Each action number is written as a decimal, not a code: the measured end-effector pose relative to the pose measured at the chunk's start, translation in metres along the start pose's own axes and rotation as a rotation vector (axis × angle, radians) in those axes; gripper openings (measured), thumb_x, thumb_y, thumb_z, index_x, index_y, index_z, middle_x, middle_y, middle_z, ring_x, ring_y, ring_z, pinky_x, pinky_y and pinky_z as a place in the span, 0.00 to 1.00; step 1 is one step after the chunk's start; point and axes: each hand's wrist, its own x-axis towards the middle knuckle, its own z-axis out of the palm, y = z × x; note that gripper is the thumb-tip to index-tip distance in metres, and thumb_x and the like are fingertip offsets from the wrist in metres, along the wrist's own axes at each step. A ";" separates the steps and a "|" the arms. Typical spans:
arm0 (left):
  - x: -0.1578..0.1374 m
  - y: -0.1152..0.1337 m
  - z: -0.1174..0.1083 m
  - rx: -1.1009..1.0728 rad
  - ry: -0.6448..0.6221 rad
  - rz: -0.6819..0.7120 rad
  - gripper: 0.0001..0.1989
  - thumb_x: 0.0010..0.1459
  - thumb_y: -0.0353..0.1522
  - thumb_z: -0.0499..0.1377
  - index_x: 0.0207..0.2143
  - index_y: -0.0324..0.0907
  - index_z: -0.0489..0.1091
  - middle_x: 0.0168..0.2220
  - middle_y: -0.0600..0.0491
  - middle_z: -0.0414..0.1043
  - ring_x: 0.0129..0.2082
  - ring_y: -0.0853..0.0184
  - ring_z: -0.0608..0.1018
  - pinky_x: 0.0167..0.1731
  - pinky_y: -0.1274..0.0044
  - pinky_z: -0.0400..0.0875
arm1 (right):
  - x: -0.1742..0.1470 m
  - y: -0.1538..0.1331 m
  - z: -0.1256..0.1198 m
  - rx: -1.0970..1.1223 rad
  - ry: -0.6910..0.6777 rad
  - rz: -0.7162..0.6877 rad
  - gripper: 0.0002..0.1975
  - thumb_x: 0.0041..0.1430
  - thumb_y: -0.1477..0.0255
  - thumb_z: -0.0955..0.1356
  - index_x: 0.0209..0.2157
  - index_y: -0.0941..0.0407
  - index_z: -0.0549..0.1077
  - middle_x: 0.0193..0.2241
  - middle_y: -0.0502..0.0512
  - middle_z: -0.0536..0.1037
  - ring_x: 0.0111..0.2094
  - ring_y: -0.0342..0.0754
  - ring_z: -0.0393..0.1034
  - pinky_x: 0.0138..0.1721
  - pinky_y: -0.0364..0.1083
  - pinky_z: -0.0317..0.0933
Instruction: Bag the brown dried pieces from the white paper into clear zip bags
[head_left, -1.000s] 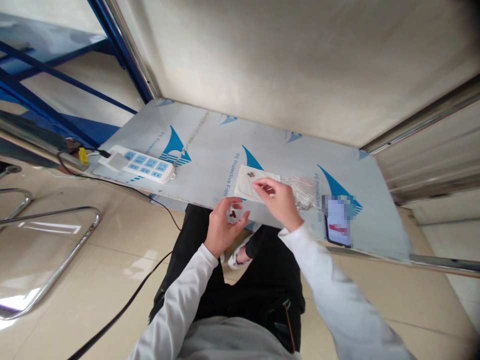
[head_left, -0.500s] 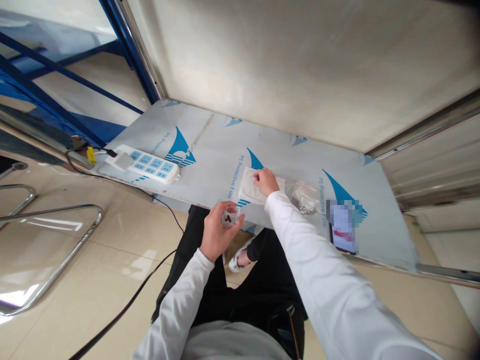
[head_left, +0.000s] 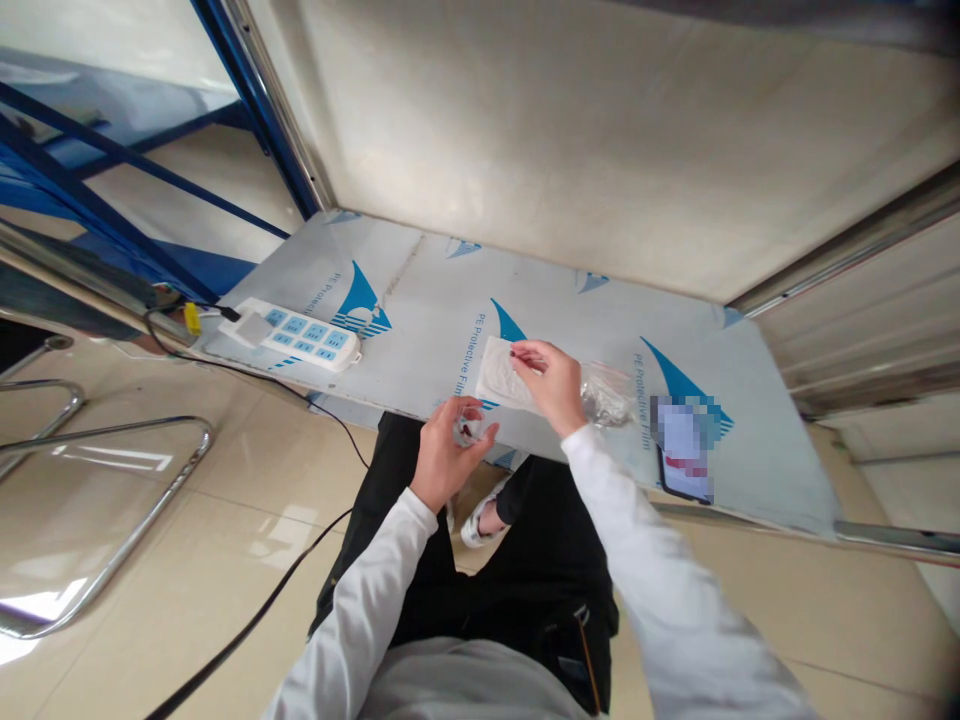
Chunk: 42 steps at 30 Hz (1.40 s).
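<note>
Power strip (head_left: pixel 300 336): white with pale blue sockets, on the left of the table (head_left: pixel 427 290), well apart from both hands
Left hand (head_left: pixel 441 462): thumb and fingers curved around the small clear cup, gripping its sides by the table's front edge; too hard a squeeze could, I judge, bend the wall or tip the contents towards the lap
Clear cup (head_left: pixel 469 425): held in that hand; see-through, small, with dark reddish bits inside, their exact shape and number too small to tell
White sheet (head_left: pixel 495 370): flat on the table beyond the cup, pale and thin-looking; a dragging fingertip could pull it askew
Right hand (head_left: pixel 556 385): over the sheet, thumb and forefinger together, seemingly clamped on a small dark piece (head_left: pixel 513 354); so tiny a thing could slip from a loose pinch and roll away
Clear bag (head_left: pixel 606 396): crumpled, shiny, just beside the right hand, where the wrist could brush it
Phone (head_left: pixel 684 455): near the front edge, screen lit and partly pixelated; a sleeve could nudge it off
</note>
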 end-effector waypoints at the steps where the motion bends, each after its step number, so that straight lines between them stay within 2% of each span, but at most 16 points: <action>1: 0.001 0.003 0.002 -0.012 -0.003 0.010 0.15 0.51 0.36 0.63 0.41 0.43 0.68 0.32 0.55 0.74 0.31 0.69 0.77 0.36 0.78 0.70 | -0.014 -0.016 -0.008 0.147 0.000 -0.042 0.10 0.59 0.72 0.66 0.43 0.57 0.74 0.39 0.56 0.78 0.39 0.46 0.75 0.43 0.45 0.69; 2: 0.002 0.007 0.004 -0.025 -0.008 0.023 0.15 0.51 0.35 0.63 0.41 0.42 0.67 0.32 0.55 0.74 0.32 0.69 0.77 0.36 0.78 0.70 | -0.029 -0.032 -0.016 0.238 0.003 -0.068 0.09 0.58 0.71 0.67 0.41 0.55 0.74 0.39 0.55 0.78 0.39 0.46 0.75 0.43 0.45 0.69; 4: 0.003 0.016 0.007 -0.060 -0.019 0.055 0.15 0.50 0.32 0.63 0.40 0.42 0.67 0.33 0.54 0.74 0.33 0.68 0.77 0.36 0.77 0.70 | -0.054 -0.060 -0.030 0.282 -0.064 -0.100 0.07 0.58 0.73 0.67 0.39 0.54 0.75 0.38 0.53 0.78 0.37 0.45 0.75 0.41 0.43 0.69; 7: 0.001 0.031 0.011 -0.107 -0.049 0.105 0.13 0.49 0.28 0.61 0.39 0.42 0.67 0.36 0.53 0.75 0.35 0.67 0.77 0.38 0.77 0.69 | -0.074 -0.082 -0.045 0.137 -0.146 -0.142 0.07 0.58 0.77 0.67 0.37 0.53 0.75 0.36 0.51 0.78 0.36 0.44 0.74 0.40 0.43 0.68; 11: -0.002 0.043 0.013 -0.115 -0.091 0.140 0.15 0.47 0.25 0.60 0.39 0.42 0.67 0.37 0.52 0.75 0.38 0.65 0.77 0.41 0.75 0.69 | -0.077 -0.086 -0.058 -0.124 -0.242 -0.172 0.07 0.59 0.79 0.66 0.36 0.55 0.74 0.35 0.53 0.78 0.36 0.47 0.73 0.40 0.46 0.66; 14: -0.004 0.047 0.014 -0.106 -0.098 0.131 0.16 0.45 0.24 0.60 0.39 0.41 0.67 0.37 0.51 0.75 0.39 0.63 0.76 0.41 0.75 0.69 | -0.075 -0.087 -0.064 -0.233 -0.301 -0.203 0.06 0.60 0.78 0.65 0.36 0.56 0.73 0.35 0.55 0.78 0.36 0.49 0.73 0.40 0.47 0.66; 20: -0.007 0.051 0.013 -0.156 -0.056 0.125 0.18 0.46 0.22 0.58 0.41 0.42 0.66 0.39 0.51 0.74 0.41 0.63 0.76 0.43 0.74 0.68 | -0.081 -0.096 -0.063 -0.151 -0.248 -0.254 0.09 0.64 0.77 0.62 0.41 0.55 0.73 0.38 0.55 0.78 0.39 0.48 0.73 0.43 0.47 0.66; 23: -0.007 0.048 0.009 -0.186 -0.017 0.112 0.18 0.48 0.24 0.59 0.43 0.42 0.66 0.40 0.52 0.74 0.40 0.65 0.76 0.42 0.75 0.69 | -0.090 -0.094 -0.061 -0.132 -0.171 -0.268 0.07 0.63 0.74 0.65 0.41 0.53 0.73 0.42 0.56 0.77 0.46 0.50 0.70 0.49 0.51 0.64; 26: -0.009 0.044 0.003 -0.196 -0.013 0.112 0.19 0.48 0.28 0.62 0.44 0.43 0.65 0.38 0.53 0.73 0.36 0.67 0.76 0.39 0.76 0.69 | -0.099 -0.087 -0.063 -0.155 -0.123 -0.193 0.04 0.60 0.71 0.68 0.36 0.53 0.74 0.46 0.57 0.74 0.50 0.53 0.67 0.51 0.53 0.62; 30: -0.013 0.040 -0.003 -0.307 -0.097 0.136 0.31 0.41 0.33 0.69 0.49 0.42 0.63 0.41 0.50 0.71 0.39 0.65 0.74 0.40 0.75 0.68 | -0.103 -0.078 -0.076 -0.042 -0.164 -0.100 0.03 0.60 0.73 0.66 0.34 0.54 0.74 0.40 0.54 0.77 0.44 0.48 0.71 0.48 0.48 0.64; 31: -0.015 0.040 -0.005 -0.384 -0.100 0.116 0.30 0.43 0.34 0.69 0.49 0.42 0.63 0.42 0.49 0.71 0.40 0.65 0.74 0.40 0.74 0.68 | -0.104 -0.077 -0.081 -0.017 -0.176 -0.079 0.03 0.60 0.72 0.67 0.35 0.53 0.74 0.39 0.52 0.78 0.43 0.47 0.72 0.46 0.47 0.65; 34: -0.019 0.042 -0.010 -0.623 -0.112 0.002 0.15 0.54 0.37 0.63 0.42 0.40 0.68 0.38 0.48 0.72 0.38 0.66 0.74 0.39 0.75 0.68 | -0.105 -0.077 -0.098 0.034 -0.252 -0.010 0.04 0.60 0.70 0.67 0.36 0.53 0.74 0.35 0.49 0.79 0.36 0.45 0.73 0.41 0.44 0.66; 36: -0.022 0.045 -0.012 -0.679 -0.118 -0.068 0.09 0.57 0.36 0.60 0.35 0.39 0.71 0.33 0.49 0.73 0.34 0.67 0.74 0.37 0.76 0.68 | -0.107 -0.077 -0.106 0.047 -0.279 0.014 0.05 0.61 0.69 0.67 0.35 0.52 0.74 0.33 0.49 0.79 0.34 0.44 0.73 0.38 0.43 0.66; 39: -0.025 0.053 -0.013 -0.688 -0.076 -0.103 0.08 0.55 0.35 0.62 0.32 0.39 0.72 0.31 0.51 0.74 0.33 0.69 0.73 0.37 0.78 0.67 | -0.110 -0.077 -0.107 0.086 -0.149 0.038 0.04 0.59 0.68 0.68 0.36 0.53 0.74 0.34 0.50 0.79 0.36 0.45 0.72 0.41 0.44 0.65; 42: -0.030 0.062 -0.010 -0.711 -0.018 -0.118 0.07 0.55 0.35 0.62 0.33 0.39 0.71 0.31 0.52 0.73 0.32 0.70 0.73 0.37 0.78 0.68 | -0.115 -0.074 -0.094 0.293 -0.020 0.143 0.16 0.54 0.67 0.71 0.45 0.52 0.72 0.39 0.52 0.79 0.40 0.47 0.73 0.44 0.47 0.66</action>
